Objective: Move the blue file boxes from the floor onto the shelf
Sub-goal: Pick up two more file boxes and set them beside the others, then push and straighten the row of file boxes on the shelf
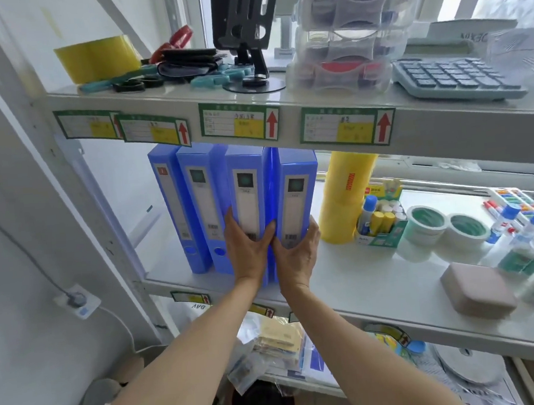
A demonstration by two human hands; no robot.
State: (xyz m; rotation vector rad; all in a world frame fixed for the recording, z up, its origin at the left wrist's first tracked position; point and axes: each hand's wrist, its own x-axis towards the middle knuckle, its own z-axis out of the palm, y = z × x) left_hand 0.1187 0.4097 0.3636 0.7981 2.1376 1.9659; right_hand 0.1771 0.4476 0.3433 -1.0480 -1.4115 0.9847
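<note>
Four upright blue plastic file boxes (228, 205) stand side by side at the left end of the white metal shelf (360, 284), beneath the upper board. Right of them stands a tall yellow paper roll (344, 197), then a small cardboard box of glue sticks (379, 223) and two white tape rolls (447, 227).

4 blue file boxes (240, 204) upright, spines out, packed side by side at left end of middle shelf (359, 278); white spine labels, barcodes.

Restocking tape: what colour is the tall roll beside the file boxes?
Yellow tape roll, clearest in the head view.
</note>
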